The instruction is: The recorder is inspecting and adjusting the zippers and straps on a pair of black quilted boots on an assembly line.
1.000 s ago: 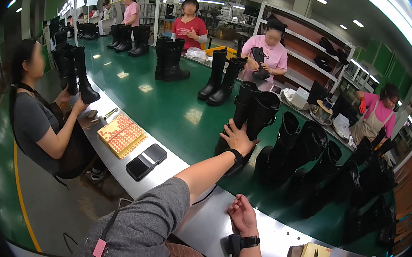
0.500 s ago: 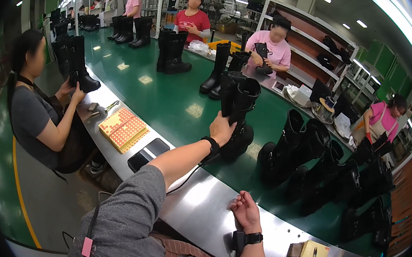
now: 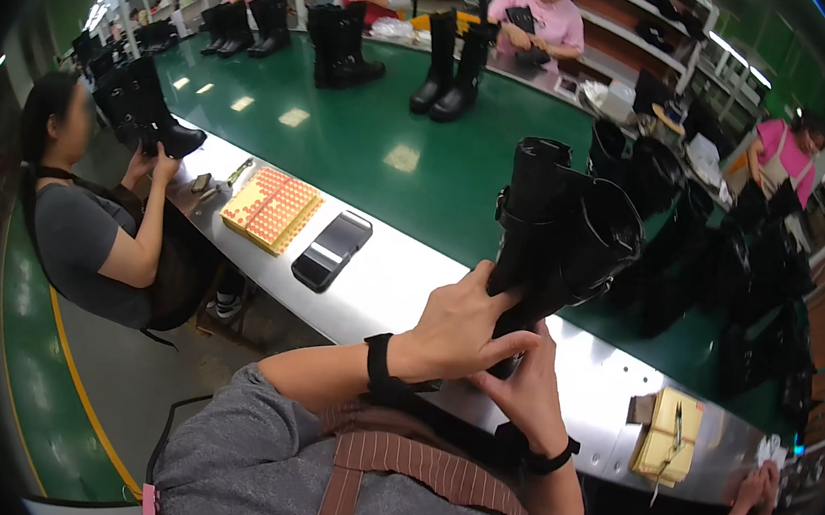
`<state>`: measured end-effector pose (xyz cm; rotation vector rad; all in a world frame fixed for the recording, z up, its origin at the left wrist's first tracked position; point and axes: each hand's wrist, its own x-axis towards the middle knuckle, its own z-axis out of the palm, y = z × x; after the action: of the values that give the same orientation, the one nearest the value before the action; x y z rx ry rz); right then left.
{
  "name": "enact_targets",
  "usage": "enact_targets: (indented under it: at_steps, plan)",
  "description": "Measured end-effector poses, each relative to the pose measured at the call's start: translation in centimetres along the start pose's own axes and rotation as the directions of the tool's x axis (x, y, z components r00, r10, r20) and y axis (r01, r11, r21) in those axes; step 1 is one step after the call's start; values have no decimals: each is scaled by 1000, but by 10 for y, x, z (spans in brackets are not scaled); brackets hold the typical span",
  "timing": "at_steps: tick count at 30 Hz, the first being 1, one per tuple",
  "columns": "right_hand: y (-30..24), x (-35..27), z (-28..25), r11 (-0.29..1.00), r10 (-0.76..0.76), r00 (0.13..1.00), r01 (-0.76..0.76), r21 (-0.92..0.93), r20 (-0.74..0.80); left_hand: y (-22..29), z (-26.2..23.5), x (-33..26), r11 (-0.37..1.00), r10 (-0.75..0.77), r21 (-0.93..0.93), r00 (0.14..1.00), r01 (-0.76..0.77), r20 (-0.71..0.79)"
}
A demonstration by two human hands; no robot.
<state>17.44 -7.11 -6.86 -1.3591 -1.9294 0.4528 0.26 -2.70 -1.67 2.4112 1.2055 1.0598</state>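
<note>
A pair of tall black boots [image 3: 537, 220] with buckled straps stands close in front of me, tops tilted away to the right. My left hand [image 3: 455, 327] is closed round the lower shafts, its thumb stretched across toward my right hand. Lower down, my right hand [image 3: 531, 391] wraps the boots from the right, with its fingertips partly hidden. The boots' feet are mostly covered by my hands. Both hands are over the metal ledge [image 3: 393, 301] at the near edge of the green bench.
More black boots [image 3: 670, 244] crowd the right side; another pair [image 3: 452, 71] stands at the far middle. Along the ledge lie a black phone-like device [image 3: 333, 249], a yellow card stack [image 3: 272, 208] and yellow papers with a pen [image 3: 667, 440]. A co-worker [image 3: 95, 214] at left handles boots.
My left hand has brought the boots from the green bench toward me over the ledge. My right hand, earlier resting on the ledge, has joined it on them. My view has shifted.
</note>
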Motion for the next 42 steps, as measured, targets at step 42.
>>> enact_targets:
  at_steps: [42]
  plan:
    - [23,21,40,961,108,970,-46,274,-218,-52,63,-52,745,-366,-642,915,181,-167]
